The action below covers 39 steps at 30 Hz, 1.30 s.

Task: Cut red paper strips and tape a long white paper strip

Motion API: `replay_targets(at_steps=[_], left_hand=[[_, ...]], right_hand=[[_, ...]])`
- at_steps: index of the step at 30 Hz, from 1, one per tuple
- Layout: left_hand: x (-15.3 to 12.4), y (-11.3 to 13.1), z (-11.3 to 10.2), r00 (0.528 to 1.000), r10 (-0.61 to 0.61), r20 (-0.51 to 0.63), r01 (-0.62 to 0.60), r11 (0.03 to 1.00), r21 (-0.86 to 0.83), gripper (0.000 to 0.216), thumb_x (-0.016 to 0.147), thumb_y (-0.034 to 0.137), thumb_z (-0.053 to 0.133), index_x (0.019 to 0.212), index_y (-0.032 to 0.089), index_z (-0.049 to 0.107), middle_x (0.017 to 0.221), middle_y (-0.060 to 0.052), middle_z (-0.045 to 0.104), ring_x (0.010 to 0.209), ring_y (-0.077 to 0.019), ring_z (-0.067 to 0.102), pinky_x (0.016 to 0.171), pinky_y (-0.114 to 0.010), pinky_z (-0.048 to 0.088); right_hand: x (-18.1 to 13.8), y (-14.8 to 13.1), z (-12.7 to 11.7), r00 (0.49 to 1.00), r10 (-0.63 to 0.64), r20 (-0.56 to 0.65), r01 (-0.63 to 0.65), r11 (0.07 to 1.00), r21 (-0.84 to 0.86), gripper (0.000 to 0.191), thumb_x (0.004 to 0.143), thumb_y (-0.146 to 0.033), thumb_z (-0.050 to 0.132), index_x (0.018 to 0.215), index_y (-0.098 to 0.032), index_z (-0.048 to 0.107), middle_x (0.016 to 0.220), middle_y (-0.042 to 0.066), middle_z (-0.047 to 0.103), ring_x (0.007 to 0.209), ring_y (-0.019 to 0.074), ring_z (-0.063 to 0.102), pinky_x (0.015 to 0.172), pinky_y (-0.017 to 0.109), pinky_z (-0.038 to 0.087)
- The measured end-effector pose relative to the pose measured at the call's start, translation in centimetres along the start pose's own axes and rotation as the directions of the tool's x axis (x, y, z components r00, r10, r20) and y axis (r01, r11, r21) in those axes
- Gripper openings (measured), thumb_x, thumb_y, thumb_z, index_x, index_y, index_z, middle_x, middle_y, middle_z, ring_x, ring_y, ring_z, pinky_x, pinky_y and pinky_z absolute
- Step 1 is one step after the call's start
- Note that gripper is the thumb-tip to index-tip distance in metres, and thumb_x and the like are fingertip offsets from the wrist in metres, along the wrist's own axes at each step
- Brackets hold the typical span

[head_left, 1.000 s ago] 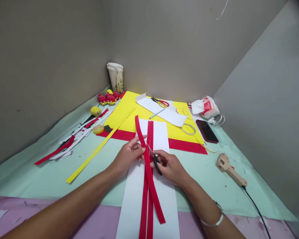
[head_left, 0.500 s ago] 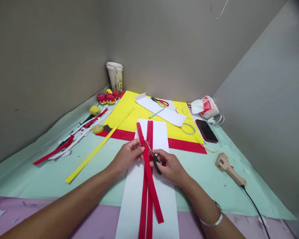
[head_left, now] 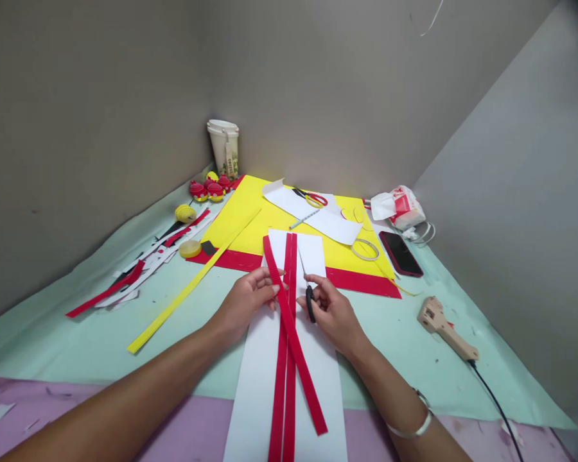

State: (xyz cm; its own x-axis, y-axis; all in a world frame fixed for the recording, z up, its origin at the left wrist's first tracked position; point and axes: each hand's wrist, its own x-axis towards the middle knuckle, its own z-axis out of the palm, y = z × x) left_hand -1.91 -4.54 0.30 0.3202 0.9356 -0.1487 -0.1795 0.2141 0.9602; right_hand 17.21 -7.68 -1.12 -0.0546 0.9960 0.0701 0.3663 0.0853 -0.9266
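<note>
My left hand (head_left: 248, 299) pinches a long red corrugated paper strip (head_left: 295, 346) that lies slantwise across a white sheet (head_left: 318, 378). Two more red strips (head_left: 284, 410) lie straight down the middle of that sheet. My right hand (head_left: 331, 312) grips small black-handled scissors (head_left: 308, 296), blades pointing away from me, just right of the held strip and apart from it.
Behind lie a yellow sheet (head_left: 243, 218) on a red one, a loose yellow strip (head_left: 187, 289), red-handled scissors (head_left: 311, 197), a tape ring (head_left: 365, 249) and a phone (head_left: 399, 253). Paper scraps (head_left: 139, 266) and small red-yellow pieces lie left, a cup (head_left: 224, 147) in the corner, a glue gun (head_left: 446, 327) right.
The scissors have come off the red strip and swung upright to its right. The held strip's lower end has shifted slightly right.
</note>
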Motion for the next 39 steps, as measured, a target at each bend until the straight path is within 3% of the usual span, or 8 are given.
replay_targets(at_steps=[6, 10, 19, 23, 35, 39], left_hand=[[0.02, -0.16, 0.01, 1.0, -0.006, -0.03, 0.006, 1.0, -0.03, 0.033, 0.076, 0.03, 0.072, 0.104, 0.015, 0.061, 0.075, 0.002, 0.06, 0.058, -0.0099, 0.053, 0.06, -0.025, 0.042], [-0.02, -0.06, 0.03, 1.0, -0.009, -0.022, 0.007, 0.998, -0.058, 0.033, 0.076, 0.029, 0.072, 0.104, 0.016, 0.061, 0.086, -0.002, 0.068, 0.063, -0.0111, 0.057, 0.064, -0.026, 0.044], [-0.29, 0.51, 0.21, 0.999, -0.046, -0.02, 0.043, 0.989, -0.143, 0.04, 0.077, 0.021, 0.069, 0.115, 0.015, 0.058, 0.104, -0.01, 0.071, 0.069, -0.0145, 0.062, 0.067, -0.029, 0.047], [-0.25, 0.37, 0.12, 0.999, -0.044, -0.015, 0.041, 0.986, -0.163, 0.04, 0.076, 0.019, 0.069, 0.114, 0.014, 0.057, 0.103, -0.01, 0.071, 0.062, -0.0124, 0.061, 0.066, -0.029, 0.047], [-0.26, 0.26, 0.07, 0.999, -0.03, -0.013, 0.029, 0.993, -0.117, 0.049, 0.074, 0.018, 0.07, 0.12, 0.015, 0.053, 0.105, -0.011, 0.071, 0.078, -0.0191, 0.067, 0.07, -0.031, 0.047], [-0.22, 0.17, -0.04, 1.0, -0.028, -0.004, 0.027, 0.992, -0.12, 0.047, 0.074, 0.018, 0.07, 0.118, 0.016, 0.055, 0.104, -0.01, 0.072, 0.074, -0.0172, 0.066, 0.071, -0.031, 0.047]], right_hand=[[0.14, -0.29, -0.03, 0.994, 0.005, -0.11, -0.015, 0.995, -0.094, 0.041, 0.081, -0.041, 0.063, 0.115, -0.022, 0.054, 0.067, -0.005, 0.05, 0.056, 0.0133, 0.048, 0.055, 0.025, 0.041], [0.09, -0.07, 0.11, 0.991, -0.024, -0.133, 0.005, 0.991, -0.137, 0.039, 0.08, -0.042, 0.063, 0.113, -0.022, 0.052, 0.067, -0.006, 0.05, 0.057, 0.0137, 0.048, 0.056, 0.025, 0.041], [0.11, 0.0, 0.2, 0.989, -0.037, -0.14, 0.011, 0.983, -0.184, 0.033, 0.08, -0.036, 0.061, 0.109, -0.024, 0.051, 0.07, -0.004, 0.054, 0.061, 0.0158, 0.053, 0.058, 0.026, 0.042], [0.1, -0.08, 0.18, 0.99, -0.036, -0.136, 0.011, 0.984, -0.178, 0.033, 0.08, -0.036, 0.062, 0.109, -0.023, 0.052, 0.071, -0.003, 0.056, 0.063, 0.016, 0.054, 0.059, 0.026, 0.044], [0.15, -0.15, 0.27, 0.99, -0.036, -0.138, 0.011, 0.984, -0.176, 0.034, 0.079, -0.033, 0.062, 0.11, -0.023, 0.054, 0.072, -0.002, 0.058, 0.064, 0.0163, 0.055, 0.06, 0.026, 0.045], [0.12, -0.13, 0.24, 0.989, -0.043, -0.142, 0.015, 0.981, -0.192, 0.034, 0.079, -0.035, 0.062, 0.11, -0.023, 0.054, 0.073, -0.002, 0.059, 0.064, 0.0167, 0.055, 0.061, 0.027, 0.045]])
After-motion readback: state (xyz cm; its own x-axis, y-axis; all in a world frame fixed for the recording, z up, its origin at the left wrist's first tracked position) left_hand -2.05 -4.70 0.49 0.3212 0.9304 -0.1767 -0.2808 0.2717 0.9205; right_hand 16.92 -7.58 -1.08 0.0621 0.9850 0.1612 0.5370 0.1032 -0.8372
